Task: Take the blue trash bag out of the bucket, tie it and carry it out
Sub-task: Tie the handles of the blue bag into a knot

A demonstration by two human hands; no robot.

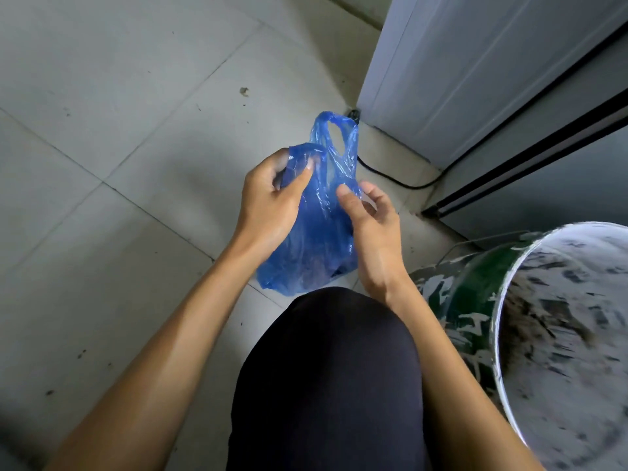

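Observation:
The blue trash bag hangs between my two hands above the tiled floor, outside the bucket, with something dark in its bottom. My left hand grips one handle loop, thumb and fingers curled round the plastic. The other handle loop stands up free at the top. My right hand is at the bag's right side with its fingers loosely curled, the thumb and fingertips touching the plastic. The bucket, green with white paint smears, stands at the lower right with a stained white inside.
A grey fridge or cabinet fills the upper right, with a black cable lying on the floor by its base. My dark-clothed knee is below the bag. Pale floor tiles spread to the left.

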